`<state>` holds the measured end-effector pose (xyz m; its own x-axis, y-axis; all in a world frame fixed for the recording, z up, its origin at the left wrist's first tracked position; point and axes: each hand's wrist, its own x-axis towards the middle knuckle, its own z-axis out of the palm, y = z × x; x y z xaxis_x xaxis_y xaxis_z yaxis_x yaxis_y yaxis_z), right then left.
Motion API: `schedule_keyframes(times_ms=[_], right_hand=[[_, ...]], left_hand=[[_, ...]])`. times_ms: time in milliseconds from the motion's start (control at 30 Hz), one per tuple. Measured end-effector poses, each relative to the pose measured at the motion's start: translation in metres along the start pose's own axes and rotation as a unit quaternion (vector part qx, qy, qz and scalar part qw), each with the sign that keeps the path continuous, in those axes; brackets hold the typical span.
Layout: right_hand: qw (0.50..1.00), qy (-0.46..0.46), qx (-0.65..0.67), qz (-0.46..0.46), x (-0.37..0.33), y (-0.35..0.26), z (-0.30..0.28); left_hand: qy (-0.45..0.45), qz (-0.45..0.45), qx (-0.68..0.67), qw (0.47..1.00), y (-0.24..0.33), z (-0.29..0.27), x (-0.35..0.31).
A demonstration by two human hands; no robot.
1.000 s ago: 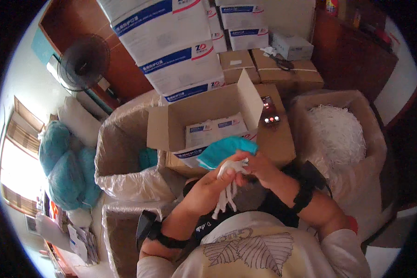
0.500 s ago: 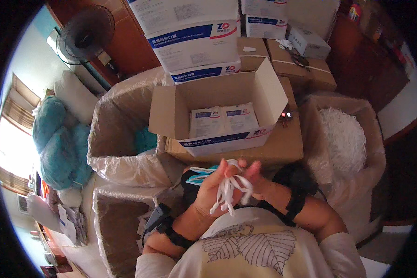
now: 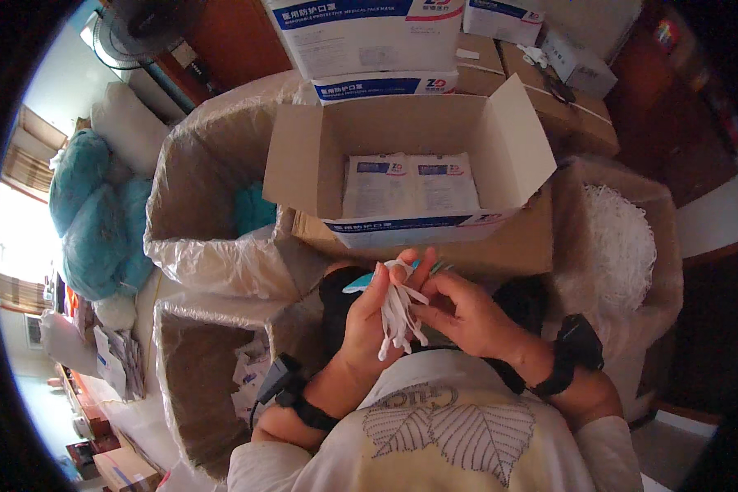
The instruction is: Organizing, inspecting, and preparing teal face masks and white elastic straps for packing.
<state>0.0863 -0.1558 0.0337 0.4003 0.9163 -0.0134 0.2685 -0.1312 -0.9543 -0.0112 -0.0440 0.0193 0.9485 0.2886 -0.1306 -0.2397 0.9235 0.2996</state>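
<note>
In front of my chest, my left hand point(image 3: 359, 324) is closed around a small bunch of blue-and-white face masks point(image 3: 357, 284). Their white ear loops point(image 3: 397, 320) hang down in a loose bundle over the fingers. My right hand point(image 3: 471, 312) meets it from the right, its thumb and bent fingers closed on the loops. Most of the masks are hidden behind the two hands. Just beyond stands an open white carton point(image 3: 414, 234) with its flaps up. Flat white printed packets point(image 3: 377, 187) lie side by side inside it.
Plastic-lined cartons stand around me: one with blue-green material point(image 3: 254, 209) at left, one with white packets point(image 3: 250, 377) at near left, one heaped with white cords point(image 3: 619, 242) at right. Stacked white boxes point(image 3: 369, 45) rise behind the open carton. Blue-green bags point(image 3: 98, 238) lie far left.
My hands have moved slightly apart, and the right fingers now work beside the hanging loops instead of overlapping the left hand. The view has shifted, so the stacked boxes sit higher.
</note>
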Motion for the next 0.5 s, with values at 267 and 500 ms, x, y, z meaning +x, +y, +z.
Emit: schedule_keyframes(times_ms=[267,500], right_hand=[[0.911,-0.151,0.328,0.202,0.001,0.003,-0.010],[0.984,-0.148,0.048,0.090,0.003,0.003,-0.001]], left_hand=[[0.009,0.038,0.059,0.997,0.004,-0.011,0.006],[0.096,0.069,0.170,0.978,-0.003,0.001,0.007]])
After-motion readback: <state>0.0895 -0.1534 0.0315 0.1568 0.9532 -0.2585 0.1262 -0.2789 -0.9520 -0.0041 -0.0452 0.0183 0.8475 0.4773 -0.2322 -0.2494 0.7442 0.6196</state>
